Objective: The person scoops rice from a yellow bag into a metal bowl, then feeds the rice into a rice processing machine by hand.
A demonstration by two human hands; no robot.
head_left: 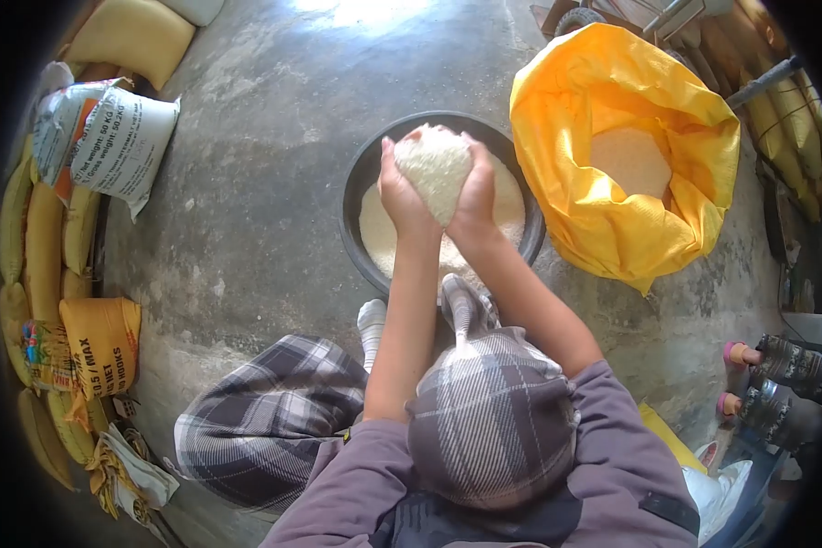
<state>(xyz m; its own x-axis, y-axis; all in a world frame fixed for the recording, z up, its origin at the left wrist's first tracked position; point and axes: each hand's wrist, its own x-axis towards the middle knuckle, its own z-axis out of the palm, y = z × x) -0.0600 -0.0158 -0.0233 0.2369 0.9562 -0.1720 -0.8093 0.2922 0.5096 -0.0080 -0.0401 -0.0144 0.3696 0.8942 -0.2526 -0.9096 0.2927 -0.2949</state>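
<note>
My left hand [402,198] and my right hand [475,194] are cupped together, side by side, around a heaped scoop of pale rice [435,169]. Both are raised over a round black basin [349,215], which holds a layer of the same pale grain [376,228]. To the right of the basin stands a large yellow woven sack [557,192] with its mouth wide and rim rolled down. More pale grain [628,163] lies inside it. My fingertips are partly hidden behind the heap.
Filled sacks [44,237] are stacked along the left, with a printed white bag [123,137] and an orange bag [102,342] on them. More sacks [785,119] and a metal bar [765,82] are at the right. My knee [489,411] is close to the basin.
</note>
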